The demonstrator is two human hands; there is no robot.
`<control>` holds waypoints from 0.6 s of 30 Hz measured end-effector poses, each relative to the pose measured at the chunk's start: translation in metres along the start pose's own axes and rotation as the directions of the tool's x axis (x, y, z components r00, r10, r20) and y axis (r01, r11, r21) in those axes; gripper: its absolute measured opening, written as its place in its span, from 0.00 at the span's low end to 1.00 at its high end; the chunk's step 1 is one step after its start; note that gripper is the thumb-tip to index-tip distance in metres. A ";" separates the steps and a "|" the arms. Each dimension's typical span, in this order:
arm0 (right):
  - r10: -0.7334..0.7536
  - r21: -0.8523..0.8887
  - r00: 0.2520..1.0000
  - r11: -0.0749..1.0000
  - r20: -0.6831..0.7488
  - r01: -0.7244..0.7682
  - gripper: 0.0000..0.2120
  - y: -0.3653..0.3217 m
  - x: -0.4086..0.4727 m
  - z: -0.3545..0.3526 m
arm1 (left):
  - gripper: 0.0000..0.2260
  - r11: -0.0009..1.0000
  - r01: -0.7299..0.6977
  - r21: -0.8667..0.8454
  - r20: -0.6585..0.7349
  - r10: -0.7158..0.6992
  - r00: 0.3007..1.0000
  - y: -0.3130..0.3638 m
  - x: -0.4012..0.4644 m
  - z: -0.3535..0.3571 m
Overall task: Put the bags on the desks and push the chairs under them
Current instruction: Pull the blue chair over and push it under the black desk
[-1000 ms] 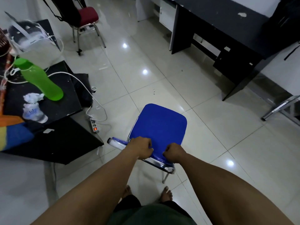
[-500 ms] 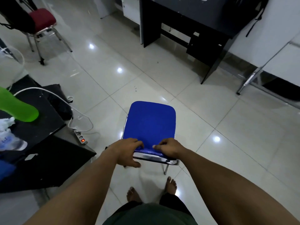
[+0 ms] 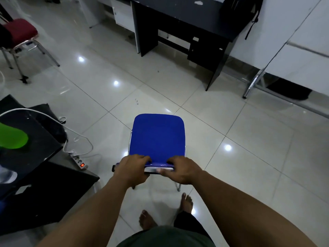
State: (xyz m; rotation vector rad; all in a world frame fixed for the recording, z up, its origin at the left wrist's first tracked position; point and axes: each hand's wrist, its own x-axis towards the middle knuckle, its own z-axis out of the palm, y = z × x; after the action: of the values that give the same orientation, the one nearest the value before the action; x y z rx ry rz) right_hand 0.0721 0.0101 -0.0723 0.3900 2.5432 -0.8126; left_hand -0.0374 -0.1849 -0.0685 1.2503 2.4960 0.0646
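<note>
- Blue chair (image 3: 157, 138): it stands on the tiled floor (image 3: 240, 157) at the centre of your view, seat facing 12 o'clock, well apart from any table.
- Your left hand (image 3: 132, 171): its fingers (image 3: 142, 157) are curled over the top edge of the chair's backrest at the left end, gripping it.
- Your right hand (image 3: 181, 169): its fingers are closed on the same backrest edge at the right end, thumb pressed against the chrome rail.
- Your bare feet show on the floor at 6 o'clock, just behind the chair's rear legs.
- Black table (image 3: 178, 20): at 12 o'clock, against the wall, with a dark bag (image 3: 238, 9) resting on its right end; open floor lies between it and the chair.
- Second dark table (image 3: 35, 139): at 9 o'clock, carrying a green bottle (image 3: 12, 138) and a white cable.
- Power strip (image 3: 78, 160): on the floor at 9 o'clock, beside that table, switch lit.
- Red chair (image 3: 19, 32): at 10 o'clock, well apart.
</note>
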 end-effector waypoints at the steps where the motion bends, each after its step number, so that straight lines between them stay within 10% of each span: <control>1: -0.048 -0.071 0.999 0.996 0.010 0.049 0.38 0.001 -0.002 0.001 | 0.21 1.000 0.000 0.001 -0.037 0.000 0.999 -0.001 -0.004 0.004; 7: -0.134 -0.275 0.990 0.954 -0.040 0.119 0.16 -0.004 0.004 0.003 | 0.26 0.997 0.036 0.073 0.020 -0.037 0.999 -0.009 -0.003 0.009; 18: -0.215 -0.298 0.973 0.937 -0.082 0.182 0.17 0.007 0.012 0.005 | 0.24 0.985 0.044 0.165 0.055 -0.054 0.997 -0.010 0.001 0.011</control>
State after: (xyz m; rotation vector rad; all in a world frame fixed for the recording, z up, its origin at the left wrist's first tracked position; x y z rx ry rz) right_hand 0.0659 0.0135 -0.0853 0.0870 2.7874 -0.4833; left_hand -0.0425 -0.1913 -0.0808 1.2336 2.5213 -0.1913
